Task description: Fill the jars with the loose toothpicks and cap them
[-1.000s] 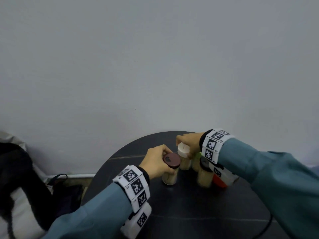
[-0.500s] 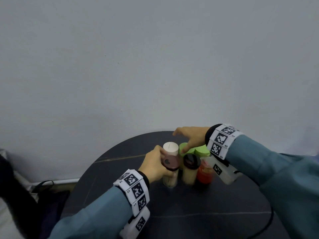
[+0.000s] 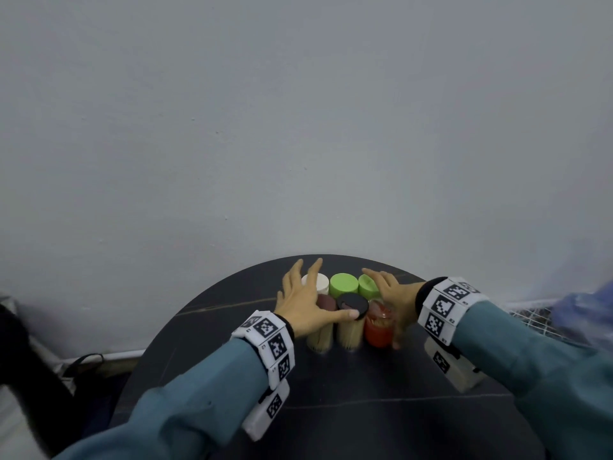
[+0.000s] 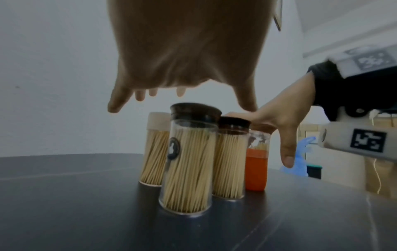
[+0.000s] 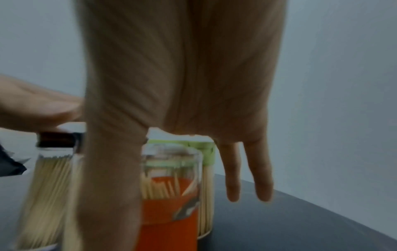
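**Operator:** Both hands have let go since the earlier frame. Before, the left hand gripped the brown-capped jar and the right hand reached over the back row. Now both lie flat with fingers spread, flanking the cluster. Neither holds anything.

**Reviewer:** Location of the jars?

**Operator:** Six stand on the tabletop, packed between the two hands. Front row: brown-capped jar under the left palm, black-capped jar beyond the left thumb tip, red jar beside the right thumb. Back row: white-capped jar beneath the left fingers, then two green caps toward the right fingers. All appear capped and filled with toothpicks. No loose ones are visible.

**Reviewer:** Status?

**Operator:** Judged near complete; the hands seem to be squaring up the group.

**Reviewer:** Hazards?

**Operator:** 1. The jars are tall and narrow. A sideways push applied near the caps could tip one, and in this tight pack it would likely knock its neighbours over.
2. The left thumb lies against the black cap. Dragging the hand away could catch that cap and topple the jar.
3. Cap seating cannot be confirmed from these views. A loose cap on a fallen jar would spill toothpicks across the tabletop.
4. The right wrist view is blurred; contact between right thumb and red jar cannot be told.
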Demonstrator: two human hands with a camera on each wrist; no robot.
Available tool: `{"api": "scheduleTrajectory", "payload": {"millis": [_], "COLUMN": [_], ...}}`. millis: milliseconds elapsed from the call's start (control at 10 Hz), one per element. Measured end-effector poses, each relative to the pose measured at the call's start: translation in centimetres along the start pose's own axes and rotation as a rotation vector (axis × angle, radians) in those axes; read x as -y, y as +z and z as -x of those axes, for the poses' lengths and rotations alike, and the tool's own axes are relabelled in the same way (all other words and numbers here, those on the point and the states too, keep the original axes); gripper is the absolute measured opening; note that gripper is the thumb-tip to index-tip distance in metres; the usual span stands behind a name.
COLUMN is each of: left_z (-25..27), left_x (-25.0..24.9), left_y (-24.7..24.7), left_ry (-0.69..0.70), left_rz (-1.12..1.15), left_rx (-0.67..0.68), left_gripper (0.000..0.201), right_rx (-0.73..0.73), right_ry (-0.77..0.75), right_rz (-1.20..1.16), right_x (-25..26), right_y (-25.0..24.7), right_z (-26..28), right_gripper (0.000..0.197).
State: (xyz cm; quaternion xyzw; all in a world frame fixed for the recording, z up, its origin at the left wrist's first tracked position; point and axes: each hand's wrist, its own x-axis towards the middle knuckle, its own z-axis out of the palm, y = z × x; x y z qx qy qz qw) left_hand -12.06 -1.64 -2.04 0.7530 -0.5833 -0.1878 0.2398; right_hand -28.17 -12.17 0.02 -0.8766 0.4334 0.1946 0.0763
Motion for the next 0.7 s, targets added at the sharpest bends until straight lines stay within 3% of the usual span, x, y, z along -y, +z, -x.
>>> {"api": "scheduleTrajectory", "payload": {"millis": [100, 200, 500, 600, 700], "left_z": [-0.7, -1.3, -1.5, -1.3, -1.2], "left_x": [-0.7, -0.6, -0.2, -0.7, -1.1], "left_y": [0.8, 1.5, 1.1, 0.9, 0.4], "left_ry": [0.013, 0.02, 0.027, 0.012, 0.035], "left_rz": [-0.11, -0.116, -0.095, -0.105, -0.106], "left_rx": [0.07, 0.122, 0.164, 0.153, 0.095], "left_gripper": [0.088, 0.077, 0.07, 0.07, 0.068], "right_rx": [-0.027, -0.059, -0.086, -0.09, -0.149], "right_ry": [0.04, 0.075, 0.107, 0.096, 0.101], "right_rz": [-0.055, -0.089, -0.165, -0.215, -0.223], "right_x": [0.3, 0.8, 1.9, 1.7, 1.8], "right_y": [0.7, 1.3, 0.8, 0.5, -0.1], "right_z": [-0.5, -0.9, -0.1, 0.2, 0.9], "right_gripper": [0.139, 0.13, 0.117, 0.102, 0.115]}}
